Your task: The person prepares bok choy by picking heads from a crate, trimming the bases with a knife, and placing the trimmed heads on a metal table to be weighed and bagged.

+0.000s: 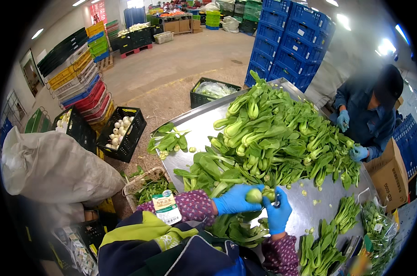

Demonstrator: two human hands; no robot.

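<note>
My left hand [238, 200], in a blue glove, is wrapped round a bok choy [254, 196], its pale round base pointing right. Close beside that base is my gloved right hand [278, 212], its fingers curled together. A small dark thing shows between them, too little of it to name. Just beyond both hands rises a large heap of bok choy [272, 133] on the metal table [190, 161]. More leafy heads [236, 230] lie under my wrists. Trimmed bits [315, 201] are scattered to the right.
Across the table, a co-worker [369, 110] in blue gloves handles the heap's right edge. Bok choy bunches [321, 250] lie near right, by a cardboard box [387, 175]. A basket of leaves [155, 188], a white sack [56, 165] and a crate of white vegetables [122, 133] stand left.
</note>
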